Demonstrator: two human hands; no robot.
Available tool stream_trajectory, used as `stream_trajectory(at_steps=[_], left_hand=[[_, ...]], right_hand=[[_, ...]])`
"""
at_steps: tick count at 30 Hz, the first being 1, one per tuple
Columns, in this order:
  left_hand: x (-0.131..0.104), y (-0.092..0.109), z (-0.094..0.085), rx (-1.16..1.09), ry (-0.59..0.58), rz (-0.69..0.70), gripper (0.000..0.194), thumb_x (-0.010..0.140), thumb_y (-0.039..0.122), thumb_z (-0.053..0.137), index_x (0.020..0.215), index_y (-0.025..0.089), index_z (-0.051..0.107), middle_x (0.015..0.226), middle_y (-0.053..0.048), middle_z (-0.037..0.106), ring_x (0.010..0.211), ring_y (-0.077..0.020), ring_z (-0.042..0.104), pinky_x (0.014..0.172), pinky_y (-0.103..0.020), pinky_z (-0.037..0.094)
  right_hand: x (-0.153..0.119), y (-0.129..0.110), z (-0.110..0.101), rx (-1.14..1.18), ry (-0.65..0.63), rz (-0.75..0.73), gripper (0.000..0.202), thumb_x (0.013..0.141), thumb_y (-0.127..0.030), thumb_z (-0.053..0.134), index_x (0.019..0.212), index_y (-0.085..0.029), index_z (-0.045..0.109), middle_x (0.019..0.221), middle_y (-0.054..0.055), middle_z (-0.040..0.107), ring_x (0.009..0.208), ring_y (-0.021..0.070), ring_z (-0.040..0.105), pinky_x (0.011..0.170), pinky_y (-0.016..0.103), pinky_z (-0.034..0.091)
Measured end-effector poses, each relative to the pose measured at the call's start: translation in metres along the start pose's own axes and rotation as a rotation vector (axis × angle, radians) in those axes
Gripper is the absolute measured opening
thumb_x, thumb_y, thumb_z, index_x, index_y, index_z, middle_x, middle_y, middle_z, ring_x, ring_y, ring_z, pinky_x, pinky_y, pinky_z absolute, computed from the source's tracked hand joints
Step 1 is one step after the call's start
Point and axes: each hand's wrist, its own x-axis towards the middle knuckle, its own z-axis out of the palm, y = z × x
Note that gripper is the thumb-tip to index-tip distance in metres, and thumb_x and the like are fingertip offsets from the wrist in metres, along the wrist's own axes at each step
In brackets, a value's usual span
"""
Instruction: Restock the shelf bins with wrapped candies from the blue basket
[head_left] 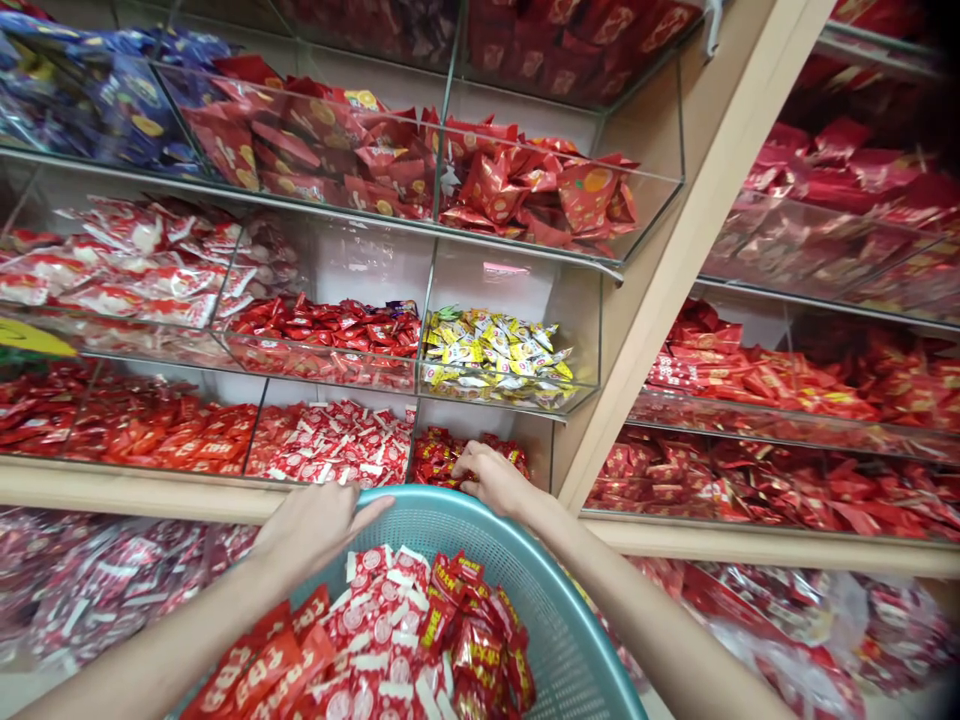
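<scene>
A teal plastic basket (574, 610) with perforated walls sits low in front of me. Its contents are red-and-white wrapped candies (382, 620), larger orange-red packets (274, 665) and shiny red packets with yellow lettering (476, 640). My left hand (319, 520) grips the far rim, thumb lying along the top and fingers hidden outside. Beyond that rim, my right hand (491, 480) reaches to the bottom-row bin of red-and-yellow candies (433, 455). Its fingers are curled down at the candies; whatever they hold is hidden.
Clear-walled shelf bins hold yellow-and-white candies (495, 350), small red candies (322, 330) and red packets (525, 190). A slanting wooden post (660, 290) divides the shelves. Below the wooden ledge (135, 487) lie bagged candies (112, 585).
</scene>
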Motion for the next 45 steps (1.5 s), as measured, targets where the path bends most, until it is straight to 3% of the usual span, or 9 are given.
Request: stream_trajectory(at_steps=[4, 11, 16, 21, 27, 31, 36, 42, 45], left_hand=[[0.002, 0.002, 0.0, 0.005, -0.018, -0.004, 0.07, 0.086, 0.062, 0.015, 0.082, 0.012, 0.064, 0.072, -0.018, 0.069, 0.076, -0.0362, 0.067, 0.066, -0.045, 0.048], [0.0, 0.002, -0.002, -0.009, -0.017, 0.001, 0.068, 0.086, 0.061, 0.018, 0.085, 0.011, 0.064, 0.073, -0.018, 0.069, 0.075, -0.0352, 0.067, 0.066, -0.044, 0.047], [-0.002, 0.0, -0.002, 0.008, -0.005, 0.009, 0.068, 0.086, 0.062, 0.016, 0.085, 0.012, 0.063, 0.067, -0.015, 0.068, 0.072, -0.0342, 0.067, 0.063, -0.043, 0.047], [-0.001, 0.002, -0.003, 0.005, -0.013, 0.007, 0.071, 0.085, 0.063, 0.014, 0.084, 0.012, 0.063, 0.067, -0.016, 0.068, 0.073, -0.0345, 0.067, 0.064, -0.043, 0.047], [0.0, 0.001, -0.001, -0.017, -0.029, -0.003, 0.074, 0.084, 0.065, 0.011, 0.082, 0.013, 0.064, 0.068, -0.017, 0.068, 0.072, -0.0338, 0.066, 0.066, -0.043, 0.047], [0.001, 0.0, 0.001, -0.021, -0.018, 0.005, 0.076, 0.084, 0.066, 0.011, 0.083, 0.012, 0.064, 0.068, -0.018, 0.068, 0.071, -0.0344, 0.066, 0.064, -0.043, 0.047], [0.0, 0.0, 0.003, -0.034, 0.004, -0.011, 0.078, 0.083, 0.067, 0.011, 0.087, 0.01, 0.064, 0.067, -0.018, 0.068, 0.068, -0.0347, 0.066, 0.062, -0.043, 0.047], [0.0, 0.0, 0.002, 0.001, 0.011, 0.022, 0.074, 0.085, 0.065, 0.011, 0.08, 0.012, 0.063, 0.065, -0.016, 0.067, 0.068, -0.0351, 0.066, 0.061, -0.044, 0.047], [0.0, 0.0, 0.001, -0.001, 0.005, 0.013, 0.072, 0.085, 0.064, 0.012, 0.079, 0.013, 0.062, 0.065, -0.016, 0.067, 0.069, -0.0346, 0.066, 0.062, -0.043, 0.048]], right_hand=[[0.003, 0.002, 0.003, 0.005, 0.019, -0.037, 0.006, 0.078, -0.015, 0.064, 0.08, -0.018, 0.068, 0.086, 0.004, 0.057, 0.087, 0.0164, 0.053, 0.075, 0.026, 0.039], [0.0, 0.004, 0.0, 0.082, 0.15, -0.09, 0.011, 0.083, -0.017, 0.059, 0.076, -0.018, 0.068, 0.082, 0.003, 0.059, 0.081, 0.0151, 0.053, 0.073, 0.026, 0.039], [-0.015, 0.008, -0.017, 0.297, 0.271, -0.024, 0.009, 0.083, -0.019, 0.059, 0.077, -0.018, 0.067, 0.081, 0.003, 0.06, 0.077, 0.0141, 0.055, 0.073, 0.026, 0.042], [-0.041, 0.004, -0.036, 0.56, 0.309, 0.131, 0.018, 0.081, -0.034, 0.059, 0.077, -0.017, 0.064, 0.074, 0.001, 0.062, 0.066, 0.0133, 0.055, 0.063, 0.026, 0.043], [-0.079, -0.025, -0.058, 0.675, 0.186, 0.198, 0.022, 0.081, -0.039, 0.058, 0.081, -0.018, 0.064, 0.077, 0.002, 0.065, 0.07, 0.0139, 0.057, 0.064, 0.025, 0.044], [-0.098, -0.048, -0.064, 0.624, -0.027, 0.185, 0.016, 0.084, -0.032, 0.056, 0.082, -0.019, 0.066, 0.077, 0.0, 0.065, 0.071, 0.0129, 0.057, 0.064, 0.024, 0.043], [-0.112, -0.067, -0.052, 0.543, -0.348, 0.115, 0.014, 0.08, -0.014, 0.056, 0.08, -0.02, 0.068, 0.072, -0.002, 0.064, 0.066, 0.0104, 0.055, 0.06, 0.021, 0.041], [-0.113, -0.075, -0.034, 0.482, -0.562, 0.073, 0.011, 0.075, -0.013, 0.063, 0.079, -0.02, 0.071, 0.069, -0.002, 0.066, 0.06, 0.0095, 0.055, 0.053, 0.019, 0.039], [-0.106, -0.07, -0.031, 0.462, -0.571, 0.085, 0.01, 0.073, -0.015, 0.067, 0.08, -0.019, 0.072, 0.068, -0.002, 0.066, 0.059, 0.0096, 0.055, 0.054, 0.019, 0.039]])
